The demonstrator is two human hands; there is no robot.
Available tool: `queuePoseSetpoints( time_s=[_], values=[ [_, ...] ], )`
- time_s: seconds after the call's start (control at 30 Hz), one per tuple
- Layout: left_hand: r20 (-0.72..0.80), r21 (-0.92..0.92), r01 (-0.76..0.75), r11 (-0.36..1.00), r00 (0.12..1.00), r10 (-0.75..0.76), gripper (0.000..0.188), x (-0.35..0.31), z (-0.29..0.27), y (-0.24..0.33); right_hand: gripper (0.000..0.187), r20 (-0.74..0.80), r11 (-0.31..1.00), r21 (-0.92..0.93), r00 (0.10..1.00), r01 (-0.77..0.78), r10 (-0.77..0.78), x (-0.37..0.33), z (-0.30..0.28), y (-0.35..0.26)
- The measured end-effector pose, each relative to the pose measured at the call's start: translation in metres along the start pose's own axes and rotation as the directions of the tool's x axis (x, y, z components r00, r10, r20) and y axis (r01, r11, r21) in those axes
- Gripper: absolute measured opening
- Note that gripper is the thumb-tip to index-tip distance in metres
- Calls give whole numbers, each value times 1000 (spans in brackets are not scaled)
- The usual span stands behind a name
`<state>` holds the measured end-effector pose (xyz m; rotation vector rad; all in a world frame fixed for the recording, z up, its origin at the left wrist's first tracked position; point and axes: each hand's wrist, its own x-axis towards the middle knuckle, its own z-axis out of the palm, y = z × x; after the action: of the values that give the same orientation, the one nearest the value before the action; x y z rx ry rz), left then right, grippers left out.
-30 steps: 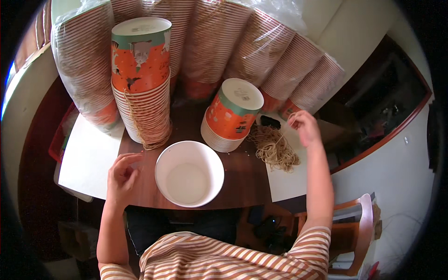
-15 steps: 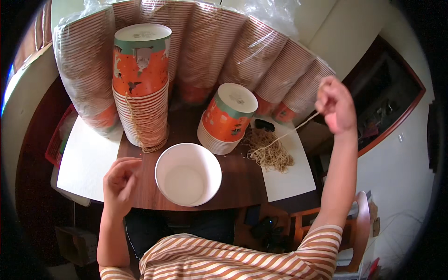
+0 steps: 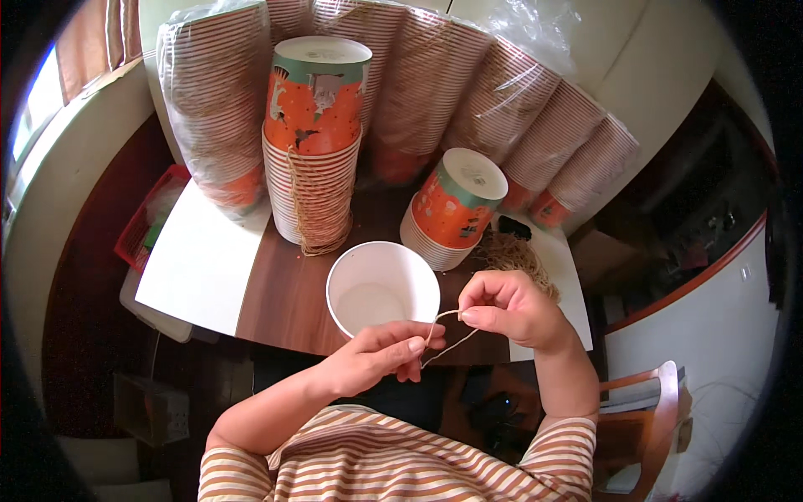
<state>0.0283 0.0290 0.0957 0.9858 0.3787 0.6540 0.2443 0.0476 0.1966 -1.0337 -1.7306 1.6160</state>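
A thin tan string [image 3: 452,345] runs between my two hands in a loose loop, in front of the near table edge. My left hand [image 3: 381,356] pinches one part of it between thumb and fingers. Just right of it and slightly higher, my right hand [image 3: 512,311] pinches another part. Beyond my left hand a white paper bucket [image 3: 381,280] stands with its open mouth up, nothing seen inside. Behind my right hand lies a tangled heap of the same kind of string [image 3: 519,253], partly hidden by the hand.
A tall stack of upside-down orange and green buckets [image 3: 314,109], with strings hanging down its side, stands behind the white one. A shorter stack [image 3: 456,205] is to its right. Plastic-wrapped bucket stacks [image 3: 213,109] line the back. White sheets [image 3: 205,263] lie at both sides.
My right hand has come down and left from the raised far right with the string. My left hand has moved right to meet it and now holds the string too. The view has shifted.
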Motion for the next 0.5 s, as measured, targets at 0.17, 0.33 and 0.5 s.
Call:
queuePoseSetpoints(
  time_s=[0.17,0.33,0.5],
  values=[
    [-94,-10,3,1000,996,-4,29,-5,-6,-13,7,-17,998,53,999,-34,35,0,-3,22],
    [-201,50,23,998,979,-12,22,-16,-10,-12,8,-67,988,116,992,-102,111,-5,-1,44],
    [-300,123,50,991,954,-11,25,-16,4,-9,7,-59,988,122,993,-93,101,-10,5,47]
  ],
)
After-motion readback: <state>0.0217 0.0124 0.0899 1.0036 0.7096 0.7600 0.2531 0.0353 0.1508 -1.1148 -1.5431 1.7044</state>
